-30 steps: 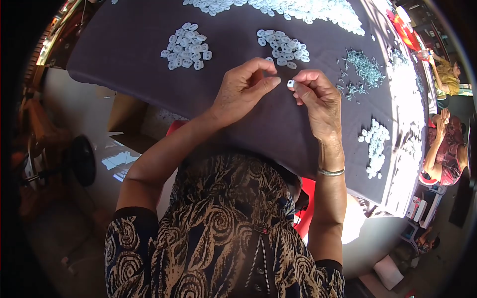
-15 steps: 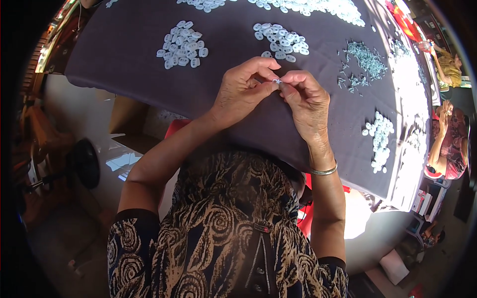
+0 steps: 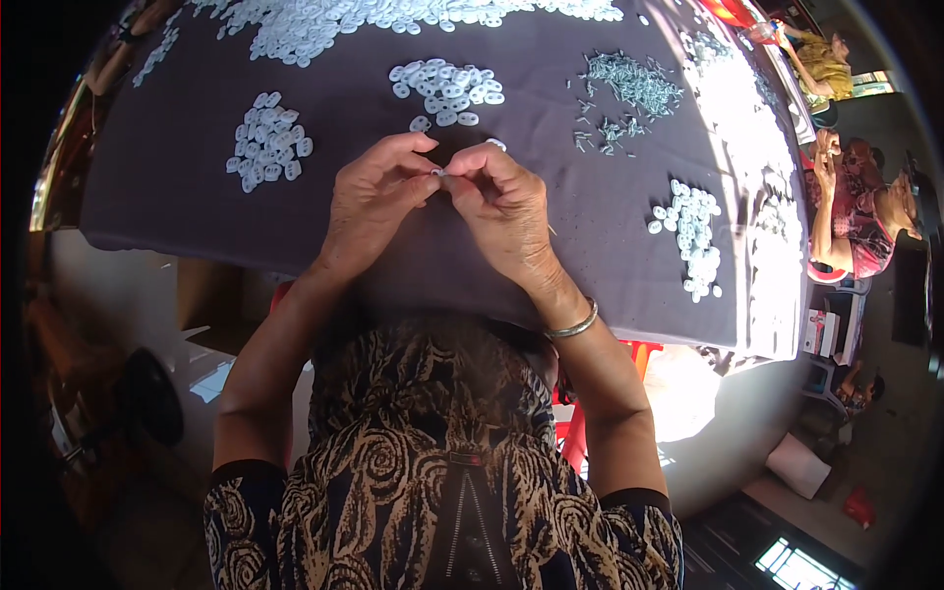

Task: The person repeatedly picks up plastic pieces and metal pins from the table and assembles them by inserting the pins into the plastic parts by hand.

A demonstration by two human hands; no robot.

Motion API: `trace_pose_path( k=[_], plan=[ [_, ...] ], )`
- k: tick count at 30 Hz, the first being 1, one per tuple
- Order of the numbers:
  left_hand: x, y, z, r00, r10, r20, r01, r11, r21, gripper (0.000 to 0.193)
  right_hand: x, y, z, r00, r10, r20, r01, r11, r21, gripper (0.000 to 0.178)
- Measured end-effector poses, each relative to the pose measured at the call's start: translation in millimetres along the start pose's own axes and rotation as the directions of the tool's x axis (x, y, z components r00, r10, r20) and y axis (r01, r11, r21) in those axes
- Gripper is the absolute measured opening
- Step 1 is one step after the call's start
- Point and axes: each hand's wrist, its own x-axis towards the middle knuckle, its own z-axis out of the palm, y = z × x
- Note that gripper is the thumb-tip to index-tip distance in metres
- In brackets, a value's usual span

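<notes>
My left hand and my right hand meet over the near part of the dark tablecloth. Thumb and forefinger of each pinch a tiny white plastic piece between them; the fingertips partly cover it. A single white oval piece lies just beyond my right knuckles. Past my hands sits a heap of white oval two-holed pieces, and a similar heap is to the left. Small dark grey-green screw-like pins lie scattered to the right. Nearer, at the right, is a cluster of smaller whitish pieces.
A large spread of white pieces covers the far side of the dark tablecloth. Strong sunlight falls on its right edge. Two people sit beyond that edge, and another person's arm shows at the far left. A black round object stands at lower left.
The whole view has swung, so the table and heaps appear farther left and more of the far spread shows. My hands stay pinched together at the small white piece.
</notes>
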Motion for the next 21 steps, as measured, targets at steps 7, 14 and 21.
trace_pose_path(
  k=[7, 14, 21],
  plan=[
    [0.9, 4.5, 4.7, 0.998, 0.049, -0.044, -0.046, 0.998, 0.050, 0.031, 20.2, -18.9, -61.2, 0.997, -0.067, -0.043, 0.042, 0.898, -0.438, 0.008],
    [0.9, -1.6, 6.6, 1.000, -0.007, 0.010, 0.006, 0.995, 0.097, 0.035, 41.8, 3.9, -142.4, 0.995, -0.032, -0.092, -0.056, 0.591, -0.804, 0.010],
    [-0.1, -4.8, 6.1, 0.999, 0.026, -0.018, -0.023, 0.989, 0.143, 0.032, 51.3, 9.2, -141.5, 0.998, 0.027, 0.049, 0.027, 0.538, -0.842, 0.010]
  ],
)
